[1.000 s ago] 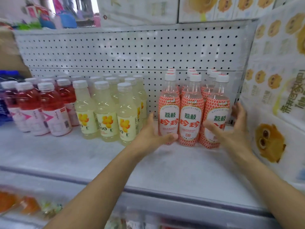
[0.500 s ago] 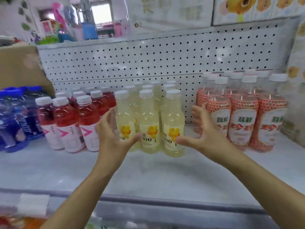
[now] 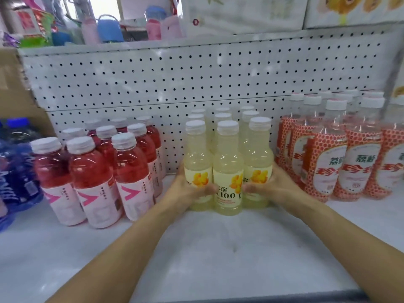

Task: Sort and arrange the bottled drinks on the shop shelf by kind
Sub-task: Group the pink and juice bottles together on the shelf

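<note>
Squeezing yellow bottles: left hand, right hand fingers wrapped round; gaps beside.

I see pale yellow bottles with orange flower labels, red bottles with pink-arrowed labels, lychee bottles in red dotted wrap, all white-capped, and dark blue bottles.
</note>
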`<state>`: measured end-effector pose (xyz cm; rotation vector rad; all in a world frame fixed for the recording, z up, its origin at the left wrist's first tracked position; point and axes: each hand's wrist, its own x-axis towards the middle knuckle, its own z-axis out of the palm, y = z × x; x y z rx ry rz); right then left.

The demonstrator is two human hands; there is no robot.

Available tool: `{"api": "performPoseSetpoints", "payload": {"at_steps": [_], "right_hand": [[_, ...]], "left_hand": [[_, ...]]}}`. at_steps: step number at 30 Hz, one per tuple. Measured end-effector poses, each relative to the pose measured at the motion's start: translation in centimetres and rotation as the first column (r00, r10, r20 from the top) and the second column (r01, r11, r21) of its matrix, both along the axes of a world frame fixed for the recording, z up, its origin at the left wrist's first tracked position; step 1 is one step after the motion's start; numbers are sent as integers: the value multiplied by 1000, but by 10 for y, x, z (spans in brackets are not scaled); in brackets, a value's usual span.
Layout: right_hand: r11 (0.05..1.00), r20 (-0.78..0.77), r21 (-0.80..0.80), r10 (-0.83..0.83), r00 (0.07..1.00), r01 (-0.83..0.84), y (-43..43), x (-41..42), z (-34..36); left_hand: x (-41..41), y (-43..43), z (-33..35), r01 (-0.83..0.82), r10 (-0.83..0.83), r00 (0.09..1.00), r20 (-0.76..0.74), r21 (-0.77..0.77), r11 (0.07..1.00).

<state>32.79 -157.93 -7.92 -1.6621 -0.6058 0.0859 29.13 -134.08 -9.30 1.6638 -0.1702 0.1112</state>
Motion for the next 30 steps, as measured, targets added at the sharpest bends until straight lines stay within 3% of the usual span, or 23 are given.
{"api": "performPoseSetpoints", "payload": {"at_steps": [6,10,22,30], "right_hand": [[1000,-3,-5,-29,1000,29,-1,7,-7],[999,47,-22,-48,998,49,-5,9,-12],[908,136,-115,-387,912,403,-4,4,-13],[945,167,-130,-277,946,300,-10,2,-14]], "left_hand": [[6,2,-15,16,-15,1000,28,-54,998],[17,-5,-25,-134,138,988,66,-63,989],[22,-8,-31,-188,195,974,116,-64,980],[22,-7,-32,-211,213,969,121,-29,977]]}}
